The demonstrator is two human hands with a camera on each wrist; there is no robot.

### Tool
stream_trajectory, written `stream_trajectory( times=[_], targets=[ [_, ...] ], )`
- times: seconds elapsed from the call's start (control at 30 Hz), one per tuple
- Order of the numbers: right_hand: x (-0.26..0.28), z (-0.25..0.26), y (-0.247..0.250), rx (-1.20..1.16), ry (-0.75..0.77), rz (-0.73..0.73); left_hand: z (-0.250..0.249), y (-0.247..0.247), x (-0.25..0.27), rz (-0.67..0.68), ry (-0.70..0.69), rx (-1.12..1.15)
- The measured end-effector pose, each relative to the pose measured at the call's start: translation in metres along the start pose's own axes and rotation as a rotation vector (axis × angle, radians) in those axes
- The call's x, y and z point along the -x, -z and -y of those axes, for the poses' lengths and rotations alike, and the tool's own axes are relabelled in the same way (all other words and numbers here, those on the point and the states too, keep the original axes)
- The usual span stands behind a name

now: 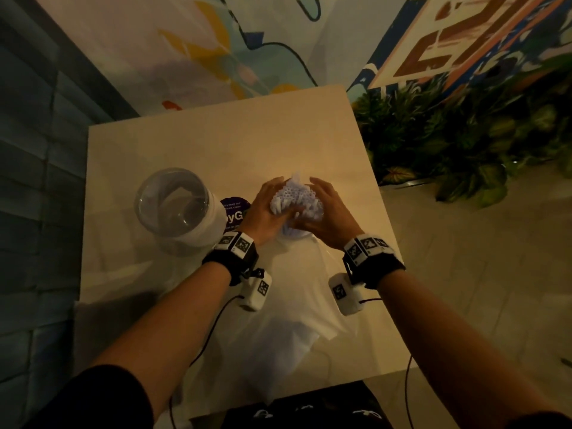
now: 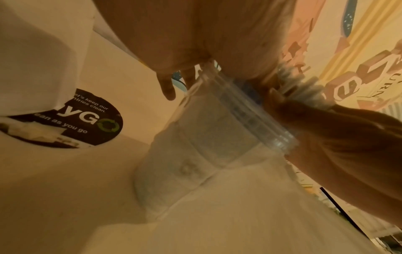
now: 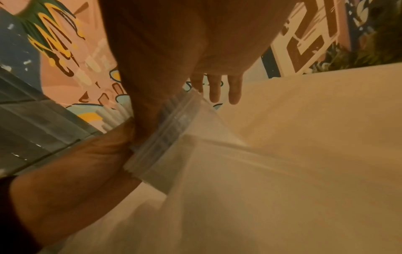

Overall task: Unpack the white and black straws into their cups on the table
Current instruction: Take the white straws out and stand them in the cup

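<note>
Both hands on the bundle of white straws (image 1: 296,199) mid-table, ends up, packed tight in a clear cup (image 2: 219,137) standing on the pale table (image 1: 216,144). Left hand (image 1: 265,212) cupped against the bundle's left side, fingers fairly straight and laid along the straws, thumb tucked in low toward the cup rim (pressing more than clenching, far as can be told). Right hand (image 1: 328,215) mirrored on the right side, fingers extended past the far edge, thumb crossing in front at the base of the bundle, just touching the left thumb. From the left-wrist view: cup's ribbed rim between the two palms, straw tips (image 2: 304,89) fanning out above it, cup base down on a sheet of clear plastic wrap. From the right-wrist view: same rim (image 3: 165,135), three fingertips (image 3: 215,91) sticking out straight beyond it, no curl. Clear plastic wrapper (image 1: 297,308) spread flat on the table toward the person, under the wrists. 2nd clear cup (image 1: 179,209) to the left, well apart from the hands, w/ white lower half; nothing certain inside (glare, hard to read). Round dark sticker (image 1: 236,209) on the table btw. that cup and the left hand, partly covered by both. No black straws made out in any view
</note>
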State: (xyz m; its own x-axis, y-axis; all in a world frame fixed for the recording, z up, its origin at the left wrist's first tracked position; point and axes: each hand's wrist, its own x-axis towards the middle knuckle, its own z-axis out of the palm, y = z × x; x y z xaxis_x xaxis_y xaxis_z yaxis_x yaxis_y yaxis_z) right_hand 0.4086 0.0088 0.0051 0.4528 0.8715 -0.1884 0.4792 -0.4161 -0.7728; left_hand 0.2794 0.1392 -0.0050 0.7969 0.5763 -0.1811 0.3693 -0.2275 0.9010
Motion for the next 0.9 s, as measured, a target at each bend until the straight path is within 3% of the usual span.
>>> stream_trajectory(
  times=[0.2, 0.37, 0.53, 0.6, 0.7, 0.8, 0.9],
  targets=[
    [-0.01, 0.008, 0.015, -0.119, -0.01, -0.062, -0.003, 0.011, -0.004, -0.101, 0.02, 0.097],
    [0.006, 0.014, 0.035, -0.275, -0.042, -0.103, -0.009, 0.022, 0.006, 0.002, 0.079, 0.134],
    [0.062, 0.006, 0.05, -0.242, -0.159, -0.342, 0.021, 0.021, 0.066, -0.077, 0.201, 0.23],
    [0.091, -0.006, 0.044, -0.191, -0.253, -0.282, 0.04, 0.013, 0.106, -0.11, 0.252, 0.247],
    [0.13, -0.017, 0.015, -0.136, -0.371, -0.012, 0.067, -0.003, 0.157, 0.033, 0.336, 0.236],
    [0.146, -0.025, -0.025, -0.096, -0.431, 0.099, 0.083, -0.025, 0.177, 0.226, 0.442, -0.007],
    [0.143, -0.024, -0.052, -0.005, -0.456, 0.216, 0.084, -0.041, 0.171, 0.3, 0.473, -0.184]
  ],
)
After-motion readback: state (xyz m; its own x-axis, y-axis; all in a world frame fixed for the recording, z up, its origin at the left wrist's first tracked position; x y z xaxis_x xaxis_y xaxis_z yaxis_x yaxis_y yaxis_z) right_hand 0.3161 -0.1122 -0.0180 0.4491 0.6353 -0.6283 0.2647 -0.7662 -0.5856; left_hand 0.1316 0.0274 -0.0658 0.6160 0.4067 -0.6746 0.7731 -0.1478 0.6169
